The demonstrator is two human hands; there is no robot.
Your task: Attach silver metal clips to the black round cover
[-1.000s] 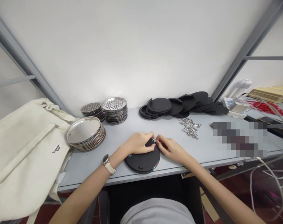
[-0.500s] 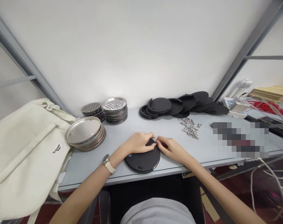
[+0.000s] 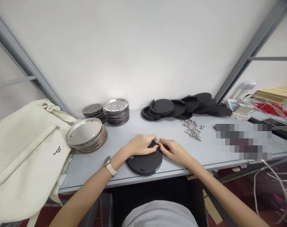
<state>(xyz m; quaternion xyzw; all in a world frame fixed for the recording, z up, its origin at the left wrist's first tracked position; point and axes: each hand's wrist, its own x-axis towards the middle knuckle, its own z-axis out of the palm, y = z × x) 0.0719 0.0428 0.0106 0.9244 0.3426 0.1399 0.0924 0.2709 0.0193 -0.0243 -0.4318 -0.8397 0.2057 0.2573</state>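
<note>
A round black disc (image 3: pixel 145 164) lies at the table's front edge, with a small slot near its lower rim and a coloured strip along its side. My left hand (image 3: pixel 140 145) rests over the disc's upper part. Its thumb and forefinger pinch a small silver metal clip (image 3: pixel 156 142) at the far rim. From the right, my right hand (image 3: pixel 173 150) has its fingertips closed on the other end of the same clip. How the clip sits against the disc is partly hidden by my fingers. Several similar metal clips (image 3: pixel 192 130) lie in a loose pile farther right.
Black discs with raised rims (image 3: pixel 161 107) overlap in a row along the wall. Stacks of round metal plates (image 3: pixel 84 132) and perforated metal discs (image 3: pixel 116 106) stand at the left, beside a cream bag (image 3: pixel 27 157). White cables (image 3: pixel 276 189) hang at the right.
Both hands and the disc stay in place. The clip and the right fingertips have shifted very slightly at the disc's rim.
</note>
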